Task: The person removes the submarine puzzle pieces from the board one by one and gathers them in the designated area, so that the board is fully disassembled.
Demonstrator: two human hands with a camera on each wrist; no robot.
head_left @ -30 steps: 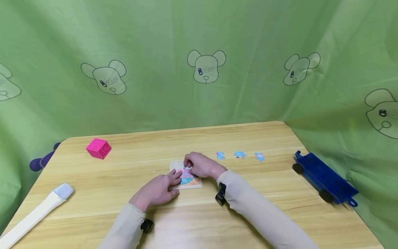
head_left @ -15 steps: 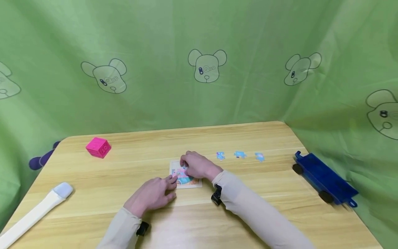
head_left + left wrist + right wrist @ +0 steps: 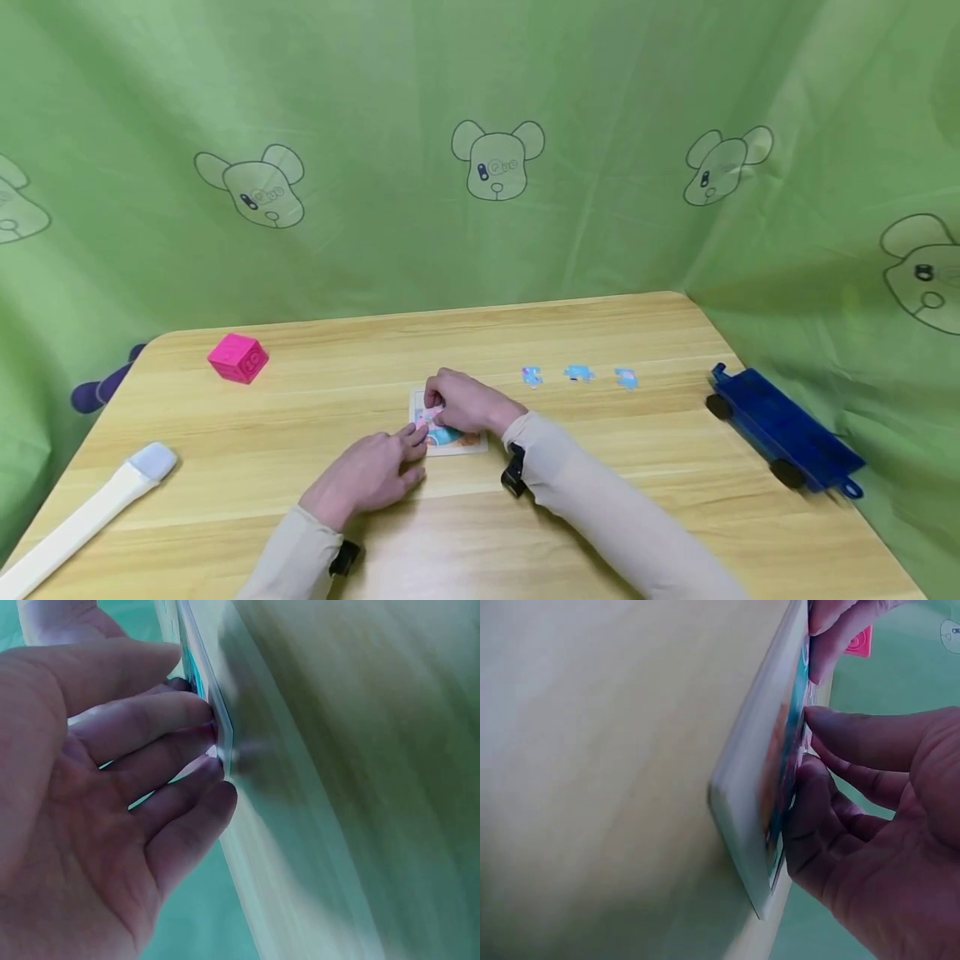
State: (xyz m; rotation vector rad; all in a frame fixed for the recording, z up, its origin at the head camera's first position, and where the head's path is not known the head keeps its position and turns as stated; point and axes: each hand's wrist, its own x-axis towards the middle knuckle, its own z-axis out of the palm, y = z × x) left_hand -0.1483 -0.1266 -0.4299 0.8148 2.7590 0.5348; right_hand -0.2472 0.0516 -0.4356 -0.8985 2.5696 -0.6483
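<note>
Puzzle board (image 3: 459, 451) flat on the table (image 3: 420, 533), left hand (image 3: 371, 473) touching its left side, fingers slightly apart; right hand (image 3: 472, 400) curled over it, any pinch impossible to tell! Right wrist view catches its thick pale side; only the head view gets three loose pieces (image 3: 578, 372).

Head view: facing forward and down over the pale wood-grain table (image 3: 465, 533), set well back. Wrist views: close, both tilted sideways; left grip (image 3: 105, 799) fills the frame's left, right grip (image 3: 881, 859) the lower right. All three share the white-framed, multicoloured jigsaw board (image 3: 452, 442).
</note>
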